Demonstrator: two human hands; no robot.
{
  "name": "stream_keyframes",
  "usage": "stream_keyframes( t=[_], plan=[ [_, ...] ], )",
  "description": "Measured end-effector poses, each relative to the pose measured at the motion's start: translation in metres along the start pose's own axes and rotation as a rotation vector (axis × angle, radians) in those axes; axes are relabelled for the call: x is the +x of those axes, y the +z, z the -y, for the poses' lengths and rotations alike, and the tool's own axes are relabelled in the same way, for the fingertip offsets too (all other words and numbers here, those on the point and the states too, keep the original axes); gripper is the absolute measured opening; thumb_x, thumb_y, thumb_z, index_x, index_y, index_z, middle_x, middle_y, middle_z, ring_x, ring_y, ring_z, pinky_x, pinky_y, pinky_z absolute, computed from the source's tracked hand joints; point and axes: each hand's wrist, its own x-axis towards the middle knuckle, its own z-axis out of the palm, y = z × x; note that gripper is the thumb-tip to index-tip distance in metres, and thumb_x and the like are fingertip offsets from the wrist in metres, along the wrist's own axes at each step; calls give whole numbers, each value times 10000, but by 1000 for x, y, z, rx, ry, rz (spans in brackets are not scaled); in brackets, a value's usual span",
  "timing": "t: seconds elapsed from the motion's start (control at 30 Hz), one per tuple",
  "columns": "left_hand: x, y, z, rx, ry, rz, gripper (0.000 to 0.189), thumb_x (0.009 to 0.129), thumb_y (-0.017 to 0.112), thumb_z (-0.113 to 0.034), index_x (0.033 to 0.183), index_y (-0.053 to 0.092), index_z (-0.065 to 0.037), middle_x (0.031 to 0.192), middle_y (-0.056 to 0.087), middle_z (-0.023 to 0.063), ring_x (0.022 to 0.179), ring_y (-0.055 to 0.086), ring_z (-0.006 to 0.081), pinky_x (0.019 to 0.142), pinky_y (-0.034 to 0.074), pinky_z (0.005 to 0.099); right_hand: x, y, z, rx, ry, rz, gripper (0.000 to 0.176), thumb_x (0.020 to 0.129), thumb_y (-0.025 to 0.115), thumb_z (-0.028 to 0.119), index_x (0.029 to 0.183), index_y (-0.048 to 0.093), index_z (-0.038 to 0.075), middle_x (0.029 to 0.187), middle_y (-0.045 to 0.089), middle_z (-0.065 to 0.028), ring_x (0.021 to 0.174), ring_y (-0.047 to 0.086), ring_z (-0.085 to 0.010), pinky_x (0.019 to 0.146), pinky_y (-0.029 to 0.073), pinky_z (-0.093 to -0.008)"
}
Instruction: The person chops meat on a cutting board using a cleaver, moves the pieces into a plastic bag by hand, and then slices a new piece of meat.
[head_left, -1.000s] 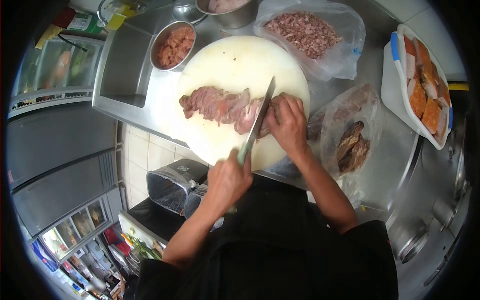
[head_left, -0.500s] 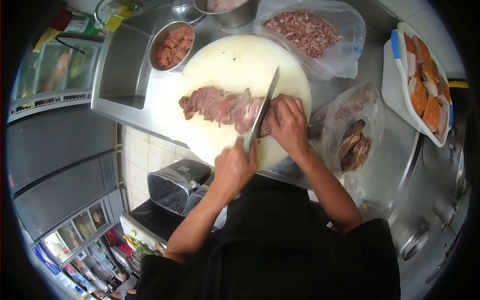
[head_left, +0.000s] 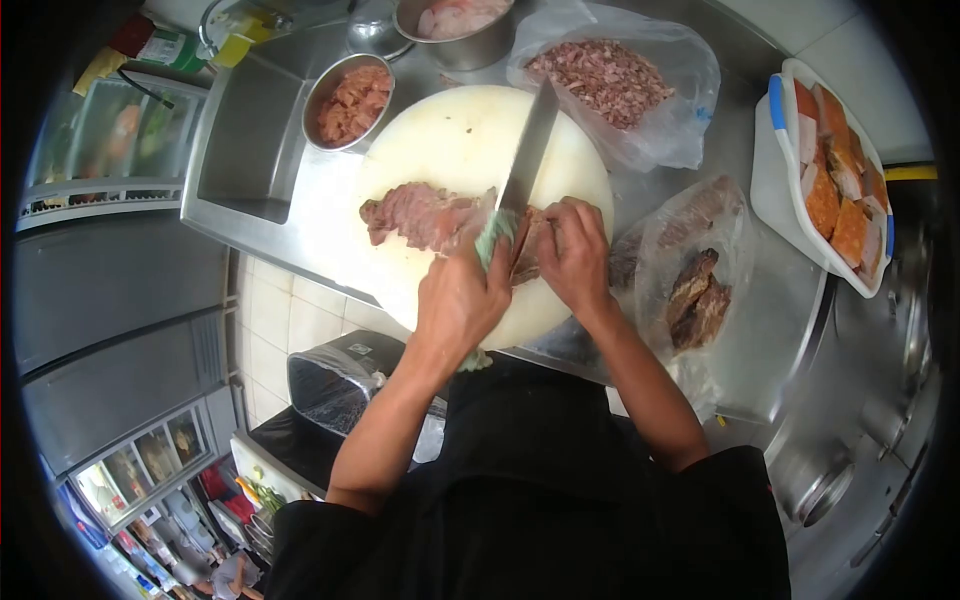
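Observation:
My left hand (head_left: 460, 300) is closed round the pale green, cloth-like handle of a broad knife (head_left: 527, 150), its blade slanting up and away over the round white cutting board (head_left: 440, 130). Left of the knife lies a row of sliced meat (head_left: 415, 217), pink with browned edges, partly hidden by my left hand. My right hand (head_left: 575, 255) has its fingers curled down on the uncut piece of meat (head_left: 527, 250), just right of the blade. A cut face of that piece shows between the knife and my right fingers.
A bag of diced meat (head_left: 605, 80) lies behind the board, a bag of dark meat (head_left: 697, 300) to its right. Metal bowls (head_left: 345, 145) of raw meat stand at the back left beside a sink (head_left: 245, 150). A white tub (head_left: 775, 210) holds browned meat blocks. A bin (head_left: 330, 385) stands below the counter.
The knife has turned so more of its broad blade face shows, and my left hand has shifted slightly. My right hand stays on the meat. The whole view has shifted a little.

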Motion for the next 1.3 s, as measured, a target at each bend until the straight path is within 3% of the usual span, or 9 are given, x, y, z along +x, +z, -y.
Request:
stream_keyframes(
  t=[0.13, 0.2, 0.6, 0.77, 0.93, 1.03, 1.13, 1.2, 1.3],
  plan=[
    [-23, 4, 3, 64, -59, 99, 346, 972, 605, -270, 1092, 622, 54, 613, 614, 310, 605, 630, 521, 603, 519, 577, -1, 1, -2, 10, -6, -20, 152, 844, 645, 45, 988, 622, 2, 1048, 625, -176, 985, 596, -374, 870, 504, -452],
    [-30, 6, 4, 99, -111, 131, 311, 1000, 581, -254, 997, 653, 49, 630, 624, 273, 639, 661, 467, 629, 507, 528, -1, 2, -1, 16, -4, -21, 148, 842, 648, 44, 982, 620, 3, 1047, 625, -174, 986, 598, -371, 870, 505, -449],
    [-81, -11, 14, 206, -192, 221, 275, 971, 609, -230, 926, 628, 40, 631, 599, 319, 663, 625, 531, 634, 505, 577, -1, 0, 2, -17, -6, -10, 135, 800, 652, 11, 931, 623, 0, 990, 621, -160, 930, 597, -363, 837, 510, -445],
    [-34, 23, 10, 200, -84, 123, 250, 959, 612, -232, 946, 636, 16, 684, 620, 336, 690, 626, 544, 659, 514, 596, 2, 4, -1, -21, -25, -16, 133, 794, 643, 0, 925, 624, -3, 956, 620, -154, 922, 594, -359, 823, 512, -439],
    [-78, 6, 26, 270, -76, 149, 316, 965, 612, -288, 1008, 616, 25, 640, 625, 319, 593, 636, 514, 569, 531, 571, 3, 2, 1, -49, -24, -24, 126, 797, 646, 6, 920, 626, -10, 980, 630, -155, 924, 593, -359, 829, 508, -442],
    [-80, 7, 29, 274, -107, 169, 318, 963, 615, -289, 1022, 618, 24, 656, 628, 333, 618, 641, 527, 596, 540, 569, 5, -1, 1, 1, -52, 3, 121, 797, 643, -6, 917, 624, -10, 977, 633, -158, 920, 590, -366, 833, 506, -442],
    [-38, 22, 15, 228, -145, 176, 302, 960, 611, -250, 1036, 633, 41, 742, 634, 354, 727, 635, 543, 700, 524, 594, 6, -3, 2, 10, -13, 49, 117, 792, 637, -23, 908, 622, -10, 968, 634, -160, 918, 588, -369, 824, 503, -447],
    [-1, 42, 12, 108, 5, 13, 331, 961, 606, -265, 990, 655, 61, 750, 637, 352, 752, 643, 534, 714, 523, 586, 4, -2, 1, 13, -31, 42, 116, 791, 636, -29, 904, 620, -8, 964, 634, -159, 916, 587, -370, 820, 500, -448],
    [43, 46, -4, 77, 32, 1, 371, 960, 601, -284, 918, 671, 78, 759, 635, 357, 779, 645, 533, 729, 523, 570, 6, -4, 0, 3, -54, 38, 119, 789, 635, -37, 902, 617, -4, 956, 636, -158, 914, 586, -371, 820, 496, -449]
  ],
)
